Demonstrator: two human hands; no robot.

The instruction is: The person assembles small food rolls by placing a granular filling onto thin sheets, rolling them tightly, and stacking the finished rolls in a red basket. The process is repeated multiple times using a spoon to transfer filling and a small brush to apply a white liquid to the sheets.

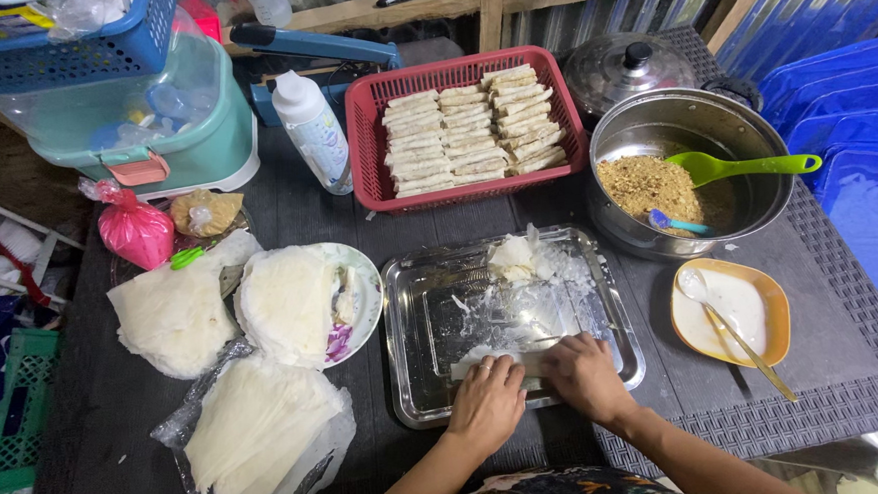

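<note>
My left hand [487, 400] and my right hand [588, 374] press side by side on a pale wrapper roll [531, 363] lying along the near edge of a shiny metal tray [413, 329]. The fingers of both hands curl over the roll. A crumpled scrap of wrapper [516, 256] lies at the tray's far edge. A red basket [368, 130] behind the tray holds several finished rolls in rows. To the right, a steel pot [767, 200] contains brown crumbly filling [648, 186] and a green spoon [745, 168].
Stacks of round white wrappers sit on a plate [362, 306], on the table [177, 316] and in plastic [258, 432] at left. An orange dish [778, 309] of white liquid with a spoon is at right. A white squeeze bottle [313, 133], pink bag [136, 230], pot lid [625, 67].
</note>
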